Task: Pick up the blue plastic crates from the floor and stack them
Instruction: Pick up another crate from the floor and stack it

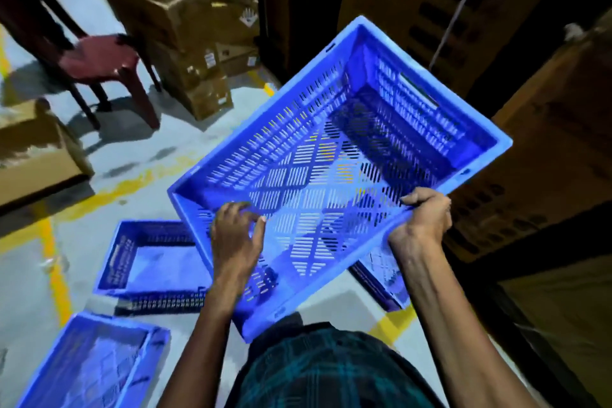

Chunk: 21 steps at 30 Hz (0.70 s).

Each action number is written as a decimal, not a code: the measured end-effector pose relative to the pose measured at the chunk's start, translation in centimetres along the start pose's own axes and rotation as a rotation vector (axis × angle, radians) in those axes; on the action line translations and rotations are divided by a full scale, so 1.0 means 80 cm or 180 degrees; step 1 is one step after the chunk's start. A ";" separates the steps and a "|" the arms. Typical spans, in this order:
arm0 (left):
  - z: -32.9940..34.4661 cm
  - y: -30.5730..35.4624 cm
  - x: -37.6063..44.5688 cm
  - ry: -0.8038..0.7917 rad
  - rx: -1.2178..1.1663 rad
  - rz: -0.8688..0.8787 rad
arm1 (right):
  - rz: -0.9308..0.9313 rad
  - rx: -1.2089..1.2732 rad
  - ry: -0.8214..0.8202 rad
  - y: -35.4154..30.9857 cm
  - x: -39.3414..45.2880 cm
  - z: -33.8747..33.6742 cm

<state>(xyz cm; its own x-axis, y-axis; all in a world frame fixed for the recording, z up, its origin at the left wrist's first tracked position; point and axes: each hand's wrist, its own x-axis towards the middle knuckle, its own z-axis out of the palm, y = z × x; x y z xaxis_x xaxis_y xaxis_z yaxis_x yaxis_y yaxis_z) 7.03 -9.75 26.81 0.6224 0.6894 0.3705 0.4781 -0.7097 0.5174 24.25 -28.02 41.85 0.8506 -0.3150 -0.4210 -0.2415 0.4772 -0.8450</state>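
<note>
So right now I've got one blue crate (331,156) up off the floor, tilted with its open side facing me so I'm looking straight down into the slotted bottom. My right hand (422,219) is clamped on the near rim at the right corner, fingers curled tight over the edge, and I reckon that hand carries most of the weight. My left hand (236,235) is inside the crate, fingers half spread and resting flat against the wall by the near left corner, more steadying than gripping, as far as I can tell.

Two more crates are down on the floor (109,149): one open crate (145,258) just beyond my left arm, partly hidden behind the lifted one, and another crate (89,361) near the bottom left corner. There's a bit of blue (384,278) showing under my right wrist too, can't say what exactly.

I'd guess the tilt is just me swinging it round to line up over one on the floor. Cardboard boxes (185,30) and a red chair (102,60) sit well off to the back.
</note>
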 end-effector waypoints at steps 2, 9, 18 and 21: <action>-0.012 -0.010 0.018 0.0104 0.0028 -0.0020 | 0.0117 0.0141 0.0069 -0.012 0.003 -0.008; -0.018 -0.027 0.036 0.0149 -0.0471 -0.0305 | 0.0211 -0.0015 0.0486 -0.031 -0.001 -0.033; -0.018 0.013 0.009 -0.0069 -0.1253 -0.1289 | 0.0209 0.0013 0.0818 -0.035 -0.008 -0.025; -0.021 0.007 0.006 -0.0297 -0.1907 -0.2940 | 0.0325 0.0137 0.0720 -0.031 -0.006 -0.033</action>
<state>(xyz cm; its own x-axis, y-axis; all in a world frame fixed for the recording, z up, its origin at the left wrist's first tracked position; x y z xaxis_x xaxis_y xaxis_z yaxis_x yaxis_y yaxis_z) 6.57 -9.58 28.54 0.2367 0.8865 -0.3977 0.4212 0.2753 0.8642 23.22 -31.18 43.27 0.6955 -0.4364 -0.5708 -0.2967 0.5491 -0.7814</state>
